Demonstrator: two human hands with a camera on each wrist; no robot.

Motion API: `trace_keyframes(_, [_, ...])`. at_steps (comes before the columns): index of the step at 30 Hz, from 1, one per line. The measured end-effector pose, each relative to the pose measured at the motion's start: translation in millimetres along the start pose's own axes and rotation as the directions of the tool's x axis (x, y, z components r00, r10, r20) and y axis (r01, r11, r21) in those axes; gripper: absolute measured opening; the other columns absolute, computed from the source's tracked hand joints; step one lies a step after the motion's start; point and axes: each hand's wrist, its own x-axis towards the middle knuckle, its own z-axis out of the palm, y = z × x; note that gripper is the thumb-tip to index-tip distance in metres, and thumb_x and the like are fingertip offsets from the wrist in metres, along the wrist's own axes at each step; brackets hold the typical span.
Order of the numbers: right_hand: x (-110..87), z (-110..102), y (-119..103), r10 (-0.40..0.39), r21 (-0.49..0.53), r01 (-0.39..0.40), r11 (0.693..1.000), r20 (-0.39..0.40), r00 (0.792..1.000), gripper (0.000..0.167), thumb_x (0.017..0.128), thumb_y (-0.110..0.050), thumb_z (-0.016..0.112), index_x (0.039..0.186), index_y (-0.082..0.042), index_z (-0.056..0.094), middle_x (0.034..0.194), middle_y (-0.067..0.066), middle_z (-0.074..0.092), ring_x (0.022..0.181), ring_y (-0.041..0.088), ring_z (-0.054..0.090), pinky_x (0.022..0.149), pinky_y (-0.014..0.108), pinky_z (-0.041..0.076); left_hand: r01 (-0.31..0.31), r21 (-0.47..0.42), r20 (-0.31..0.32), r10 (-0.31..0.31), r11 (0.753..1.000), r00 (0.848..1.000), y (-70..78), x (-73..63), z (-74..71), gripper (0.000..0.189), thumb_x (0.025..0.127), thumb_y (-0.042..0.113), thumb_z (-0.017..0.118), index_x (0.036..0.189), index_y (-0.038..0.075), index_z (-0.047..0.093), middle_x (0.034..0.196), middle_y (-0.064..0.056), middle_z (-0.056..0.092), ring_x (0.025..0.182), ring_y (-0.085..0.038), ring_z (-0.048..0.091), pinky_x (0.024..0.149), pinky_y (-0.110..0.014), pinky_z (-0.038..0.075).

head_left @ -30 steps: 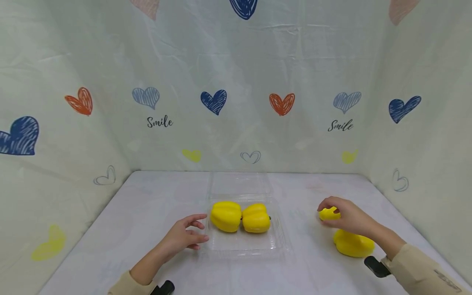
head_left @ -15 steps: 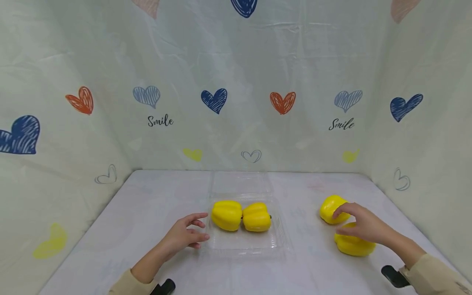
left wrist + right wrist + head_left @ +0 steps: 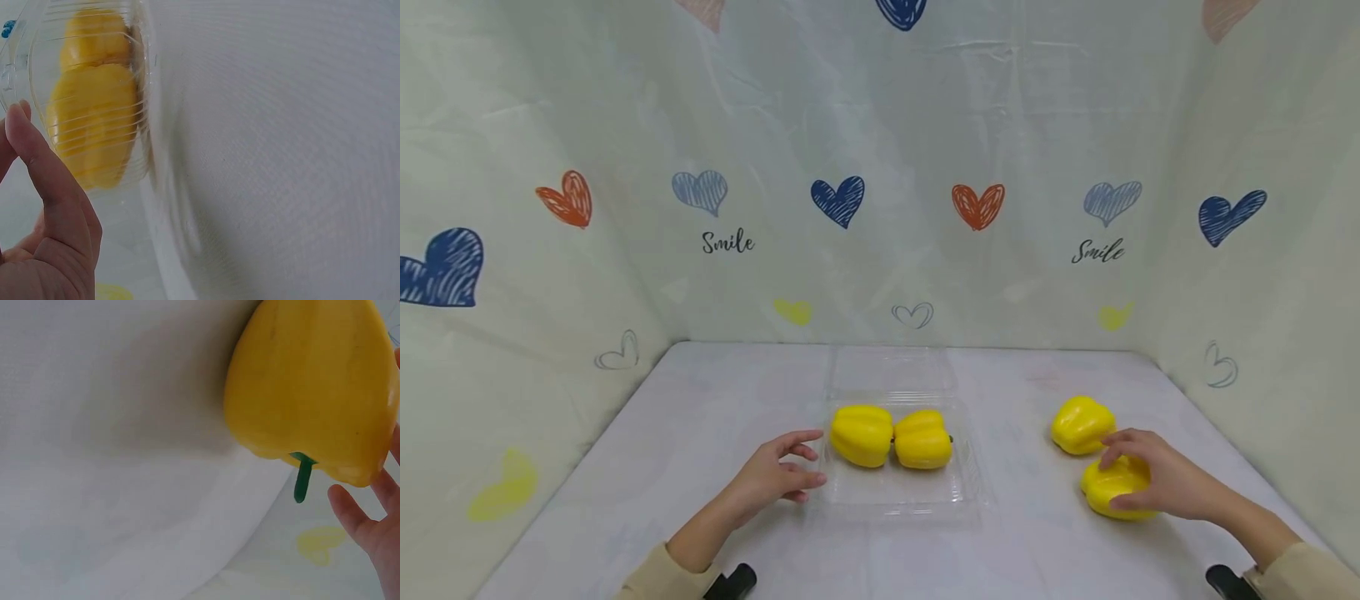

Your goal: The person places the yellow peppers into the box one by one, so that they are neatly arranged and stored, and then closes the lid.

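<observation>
Two yellow bell peppers, a left one (image 3: pixel 861 436) and a right one (image 3: pixel 922 440), lie side by side in a clear plastic clamshell container (image 3: pixel 895 496) with its lid folded back. My left hand (image 3: pixel 771 475) is at the container's left rim, thumb and fingers spread apart; the left wrist view has the fingertips (image 3: pixel 22 128) by the clear wall. On the right, my right hand (image 3: pixel 1165 475) reaches over a third bell pepper (image 3: pixel 312 381), fingers bent around its far side. In the right wrist view its thumb (image 3: pixel 349 509) stands apart from the pepper, near the green stem.
Another yellow bell pepper (image 3: pixel 1081 425) lies just behind the one under my right hand. The white-covered table (image 3: pixel 737 375) ends at a pale curtain (image 3: pixel 910 267) printed with hearts, which also runs along both sides.
My right hand has moved from the rear pepper toward me and to the right, over the front pepper. The rear pepper is now uncovered. My left hand has stayed at the container.
</observation>
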Motion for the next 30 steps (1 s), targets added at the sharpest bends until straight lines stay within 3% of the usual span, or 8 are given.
trace_keyframes(4, [-5.5,2,10,-0.037,0.014,0.037,0.999,0.017,0.999,0.039,0.063,-0.032,0.084,0.093,-0.029,0.059,0.113,0.011,0.055,0.105,0.016,0.047,0.085,0.016,0.037,0.004,0.001,-0.009,-0.004,1.0,1.0,2.0,0.0,0.1,0.066,0.076,0.009,0.077,0.135,0.005,0.047,0.107,-0.012,0.05,0.066,-0.02,0.056,0.064,-0.034,0.055])
trace_keyframes(7, [-8.0,4,14,-0.058,0.057,0.056,0.997,0.029,0.998,0.042,0.064,-0.031,0.084,0.098,-0.028,0.059,0.114,0.012,0.053,0.104,0.001,0.043,0.084,0.005,0.029,0.009,0.006,-0.014,-0.009,1.0,1.0,2.9,-0.7,-0.2,0.066,0.076,0.009,0.077,0.135,0.006,0.047,0.107,-0.012,0.05,0.066,-0.02,0.056,0.064,-0.034,0.055])
trace_keyframes(14, [-9.3,6,17,-0.126,0.014,0.126,0.992,-0.023,0.992,0.046,0.062,-0.026,0.085,0.1,-0.027,0.059,0.11,0.0,0.054,0.101,0.0,0.044,0.085,0.002,0.026,0.002,0.005,-0.008,-0.002,1.0,1.0,2.6,-0.4,-0.5,0.066,0.076,0.009,0.077,0.134,0.005,0.046,0.106,-0.012,0.05,0.066,-0.02,0.056,0.064,-0.034,0.055])
trace_keyframes(18, [-7.3,7,15,-0.146,-0.016,0.146,0.989,-0.041,0.988,0.044,0.062,-0.026,0.086,0.099,-0.028,0.061,0.107,-0.006,0.054,0.098,0.002,0.047,0.084,0.005,0.031,-0.004,0.005,-0.003,0.004,1.0,1.0,2.4,0.2,-0.5,0.067,0.076,0.009,0.077,0.135,0.004,0.046,0.106,-0.012,0.05,0.067,-0.02,0.056,0.064,-0.034,0.055])
trace_keyframes(22, [-3.8,9,10,-0.174,-0.021,0.173,0.985,-0.046,0.984,0.044,0.063,-0.026,0.086,0.099,-0.027,0.061,0.105,-0.006,0.054,0.095,0.006,0.048,0.082,0.009,0.035,-0.001,0.003,-0.008,0.001,1.0,1.0,2.3,0.0,-0.3,0.066,0.076,0.009,0.077,0.135,0.005,0.046,0.106,-0.012,0.05,0.067,-0.02,0.056,0.064,-0.034,0.055])
trace_keyframes(30, [1.2,16,-2,-0.175,-0.041,0.171,0.984,-0.118,0.977,0.044,0.061,-0.026,0.086,0.098,-0.026,0.063,0.103,-0.007,0.057,0.097,0.009,0.05,0.085,0.006,0.029,0.021,0.011,-0.009,-0.021,1.0,1.0,2.4,-0.6,0.7,0.067,0.076,0.011,0.077,0.135,0.006,0.046,0.107,-0.012,0.05,0.067,-0.02,0.056,0.065,-0.033,0.055])
